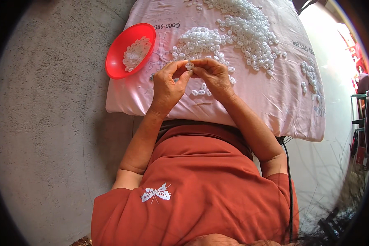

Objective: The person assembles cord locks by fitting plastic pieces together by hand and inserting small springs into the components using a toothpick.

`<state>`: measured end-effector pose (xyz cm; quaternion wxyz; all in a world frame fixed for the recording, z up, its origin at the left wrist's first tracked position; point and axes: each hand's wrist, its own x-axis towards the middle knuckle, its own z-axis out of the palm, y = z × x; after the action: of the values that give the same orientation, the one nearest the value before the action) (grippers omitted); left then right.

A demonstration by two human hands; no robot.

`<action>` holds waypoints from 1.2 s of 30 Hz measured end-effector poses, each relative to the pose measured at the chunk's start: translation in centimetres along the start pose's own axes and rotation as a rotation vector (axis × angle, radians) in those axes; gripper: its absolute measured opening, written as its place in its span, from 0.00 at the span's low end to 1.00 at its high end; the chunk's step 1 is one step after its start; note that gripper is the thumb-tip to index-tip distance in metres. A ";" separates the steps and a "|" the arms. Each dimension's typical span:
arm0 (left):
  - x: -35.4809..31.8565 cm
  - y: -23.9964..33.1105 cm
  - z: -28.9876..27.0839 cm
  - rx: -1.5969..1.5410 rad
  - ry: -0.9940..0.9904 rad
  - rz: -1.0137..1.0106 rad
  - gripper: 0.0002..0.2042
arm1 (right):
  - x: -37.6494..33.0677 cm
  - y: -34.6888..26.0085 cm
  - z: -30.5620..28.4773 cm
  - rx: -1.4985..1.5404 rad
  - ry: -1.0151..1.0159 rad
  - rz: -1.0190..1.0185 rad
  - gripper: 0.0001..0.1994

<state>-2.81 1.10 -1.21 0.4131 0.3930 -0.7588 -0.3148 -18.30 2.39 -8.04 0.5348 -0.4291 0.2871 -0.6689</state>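
Between my two hands, a small white oval plastic piece [189, 66] with two holes is pinched at the fingertips above the table. My left hand [168, 87] grips it from the left, with thumb and forefinger closed. From the right, the thumb and forefinger of my right hand [215, 78] close on the same piece. Just beyond my hands lies a pile of similar white pieces [199, 41]. A few more loose pieces [201, 92] lie close to my right wrist. Something small and dark green [151, 76] shows beside my left hand, mostly hidden.
A red plastic bowl [112, 61] at the left edge of the table holds many whitish pieces. The larger heap [250, 30] spreads toward the far side, and a small group [308, 74] sits at the right. Wrinkled pink printed cloth [274, 106] covers the table.
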 end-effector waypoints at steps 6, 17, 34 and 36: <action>0.4 0.4 -0.4 0.076 -0.009 0.049 0.09 | 0.0 -0.1 0.0 0.035 -0.005 0.005 0.10; -0.1 -0.1 -0.2 0.153 0.046 0.126 0.07 | 0.0 0.0 0.0 0.030 0.003 -0.008 0.06; 3.4 -6.4 -5.9 -0.096 0.004 -0.350 0.07 | 0.8 -1.0 -1.2 -0.067 0.080 0.153 0.12; 4.9 -7.3 -8.0 -0.125 0.166 -0.266 0.07 | 1.0 -1.3 -1.6 -0.046 0.107 0.153 0.12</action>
<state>4.94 -7.93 -1.53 0.4525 0.4881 -0.6422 -0.3801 -20.35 1.68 -7.40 0.5583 -0.3816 0.3623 -0.6414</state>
